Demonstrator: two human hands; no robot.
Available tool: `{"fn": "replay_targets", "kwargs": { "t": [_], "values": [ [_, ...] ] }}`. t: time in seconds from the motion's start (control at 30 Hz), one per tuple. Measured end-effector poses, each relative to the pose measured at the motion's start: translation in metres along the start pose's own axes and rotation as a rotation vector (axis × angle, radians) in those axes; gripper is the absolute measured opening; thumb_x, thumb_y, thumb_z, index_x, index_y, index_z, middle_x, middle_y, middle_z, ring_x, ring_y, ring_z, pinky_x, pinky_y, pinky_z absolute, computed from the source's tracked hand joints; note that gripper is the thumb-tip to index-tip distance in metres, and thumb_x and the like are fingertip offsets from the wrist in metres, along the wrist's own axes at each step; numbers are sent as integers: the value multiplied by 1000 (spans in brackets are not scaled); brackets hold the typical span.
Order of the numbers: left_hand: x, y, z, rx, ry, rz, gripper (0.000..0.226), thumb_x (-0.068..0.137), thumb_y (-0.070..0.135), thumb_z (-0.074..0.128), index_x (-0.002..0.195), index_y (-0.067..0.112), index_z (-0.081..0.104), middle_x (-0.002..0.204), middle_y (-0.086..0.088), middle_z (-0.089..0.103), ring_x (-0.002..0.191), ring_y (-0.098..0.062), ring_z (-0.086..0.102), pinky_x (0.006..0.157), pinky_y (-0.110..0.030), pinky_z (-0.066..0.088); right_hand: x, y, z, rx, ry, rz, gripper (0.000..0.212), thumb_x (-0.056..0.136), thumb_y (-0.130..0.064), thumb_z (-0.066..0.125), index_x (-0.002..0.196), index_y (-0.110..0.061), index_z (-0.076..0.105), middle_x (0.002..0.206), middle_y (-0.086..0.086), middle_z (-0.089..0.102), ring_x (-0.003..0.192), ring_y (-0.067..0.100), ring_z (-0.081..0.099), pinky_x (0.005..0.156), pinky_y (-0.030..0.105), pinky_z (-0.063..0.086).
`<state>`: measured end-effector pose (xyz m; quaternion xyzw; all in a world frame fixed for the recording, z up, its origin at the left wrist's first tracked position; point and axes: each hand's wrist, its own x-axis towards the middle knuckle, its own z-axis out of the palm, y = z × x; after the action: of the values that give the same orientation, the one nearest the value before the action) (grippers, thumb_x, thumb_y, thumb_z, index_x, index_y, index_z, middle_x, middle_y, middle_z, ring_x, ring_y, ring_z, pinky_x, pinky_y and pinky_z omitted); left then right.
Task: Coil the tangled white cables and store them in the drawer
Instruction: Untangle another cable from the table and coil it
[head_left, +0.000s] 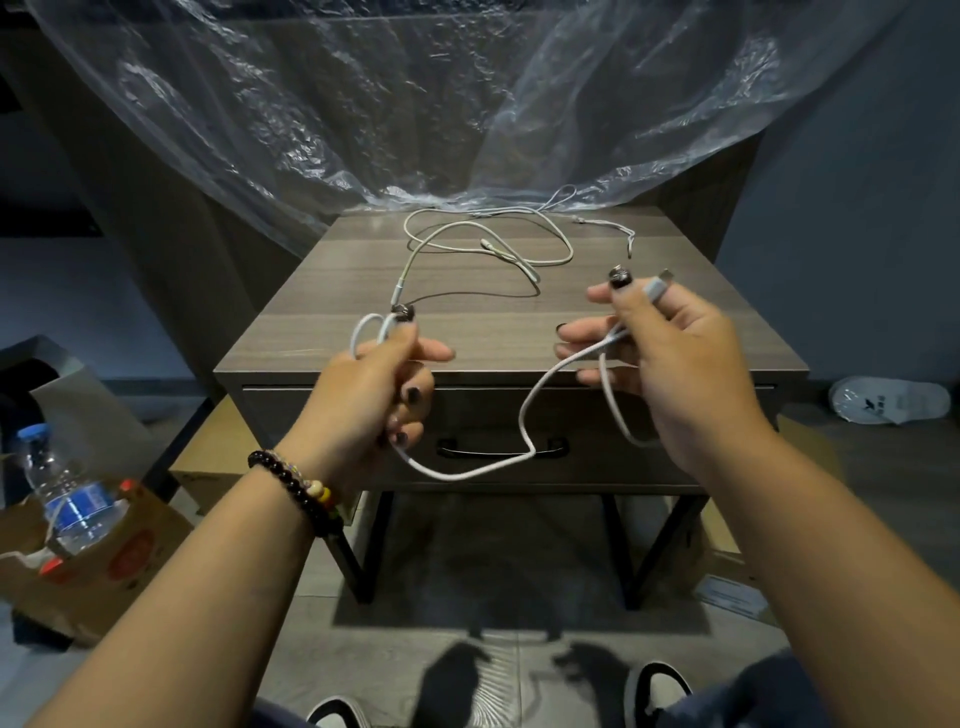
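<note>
A white cable (524, 415) sags in a loop between both hands in front of the closed drawer (498, 441). The left hand (374, 384), at 9 o'clock, grips small coils, fingers curled. The right hand (670, 358), at 3 o'clock, pinches the plug end, which points toward 1 o'clock. More tangled cables (488, 244) lie across the table top (675, 312) at 12 o'clock.

bottle label (78, 506) blurred, no text readable
</note>
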<state>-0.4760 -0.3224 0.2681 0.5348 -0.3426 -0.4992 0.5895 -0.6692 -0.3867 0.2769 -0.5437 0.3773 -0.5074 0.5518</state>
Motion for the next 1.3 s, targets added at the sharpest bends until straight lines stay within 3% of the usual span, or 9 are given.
{"fn": "replay_targets", "kwargs": {
  "t": [0.13,0.27,0.53,0.67,0.8,0.93,1.1,1.17,1.3],
  "values": [
    [-2,-7,3,404,-95,-13,43,101,33,39,95,-1,64,62,-10,65,36,-8,30,35,-17,23,3,-4,-12,-262,-35,168,27,100,-35,45,103,-15,63,72,15,73,52,24,68,41,23,48],
    [-3,-16,3,689,-327,-166,43,101,32,40,93,-3,64,85,-19,73,35,-8,28,33,-16,24,4,-2,-14,-410,-43,196,31,100,-38,45,101,-14,65,65,15,71,42,22,61,40,25,46],
    [-7,-8,-1,642,-638,-264,30,83,40,63,76,11,64,74,-17,72,38,-9,30,36,-17,28,11,-7,-23,-139,77,241,41,103,-38,37,102,-9,67,52,5,62,37,10,47,38,19,37],
    [-9,-4,3,561,-432,-67,16,84,15,67,86,0,62,59,-9,58,38,-6,44,38,-13,34,17,-10,-29,204,69,378,37,101,-36,43,110,-6,64,53,1,57,40,5,43,40,14,38],
    [-1,-5,-1,408,-109,6,9,87,13,63,81,7,60,55,-5,50,39,-12,36,40,-18,29,16,-14,-34,356,-81,394,32,84,-19,62,114,-10,53,61,-3,53,43,3,38,43,13,34],
    [7,-6,-7,269,168,87,12,88,17,64,80,9,62,62,-7,50,41,-11,37,41,-18,31,16,-18,-41,439,-170,353,20,77,-15,60,94,-11,51,63,-6,49,41,2,31,46,14,25],
    [15,-5,-16,109,345,109,13,88,17,64,76,13,61,52,4,57,36,-10,37,38,-16,29,27,-14,-50,669,164,254,15,91,-8,51,103,-10,60,61,-5,49,41,2,30,41,14,25],
    [15,-7,-17,131,309,83,12,88,19,64,79,12,61,55,0,55,35,-10,36,38,-16,29,28,-11,-51,484,295,186,22,95,-6,46,104,-14,65,61,-3,51,43,3,33,41,15,27],
    [10,-10,-9,233,148,77,14,88,18,63,75,12,62,65,-9,50,45,-14,37,43,-19,31,24,1,-36,-316,322,-120,28,90,-6,54,94,-27,72,88,-2,61,60,2,48,55,14,38]
  ]
}}
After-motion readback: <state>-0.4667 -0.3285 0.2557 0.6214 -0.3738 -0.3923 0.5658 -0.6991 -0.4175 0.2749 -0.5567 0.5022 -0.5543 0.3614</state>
